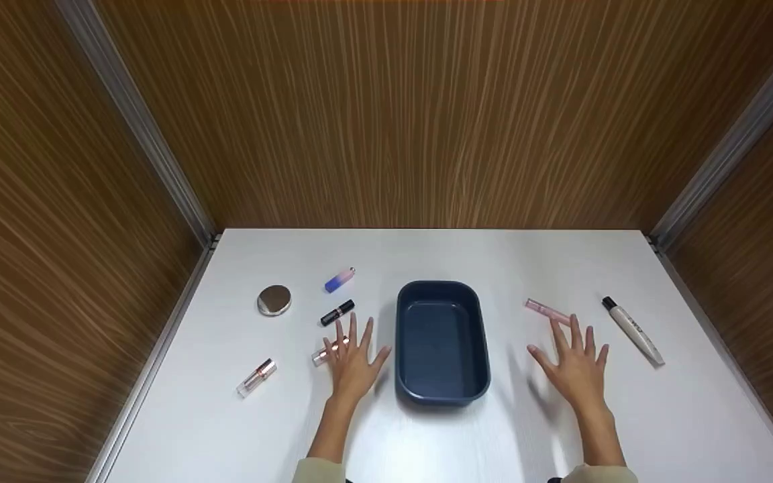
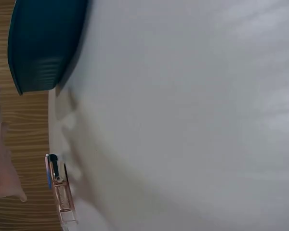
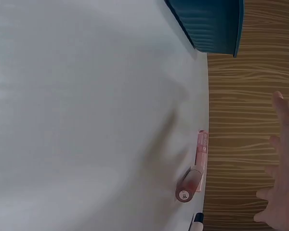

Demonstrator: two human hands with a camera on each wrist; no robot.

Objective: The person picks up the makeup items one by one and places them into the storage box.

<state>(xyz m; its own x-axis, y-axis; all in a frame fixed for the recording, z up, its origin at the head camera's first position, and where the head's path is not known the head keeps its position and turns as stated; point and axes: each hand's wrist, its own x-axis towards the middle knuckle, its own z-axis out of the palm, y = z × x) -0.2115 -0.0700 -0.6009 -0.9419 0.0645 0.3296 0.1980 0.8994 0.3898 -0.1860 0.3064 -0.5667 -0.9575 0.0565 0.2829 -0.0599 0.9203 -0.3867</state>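
Note:
My left hand (image 1: 354, 369) hovers over the white table with its fingers spread, left of a dark blue rectangular bin (image 1: 486, 376). Beneath those fingers lies a clear tube with a rose-gold cap (image 1: 320, 357), partly covered. A small black tube (image 1: 337, 312) is just past the fingertips. On the bin's other side my right hand (image 1: 578, 372) is also spread in the air and holds nothing. A slim pink tube (image 1: 546, 310) lies beyond its fingertips. The right wrist view also reveals a brownish tube (image 3: 189, 184) with a round end label, hidden in the head view.
Farther left are a round compact (image 1: 274, 300), a blue-and-pink tube (image 1: 339, 280) and another clear tube with a rose-gold cap (image 1: 256, 378). A white squeeze tube with a black cap (image 1: 635, 332) lies far right. Wood-grain panels (image 1: 386, 121) enclose the table's back and sides.

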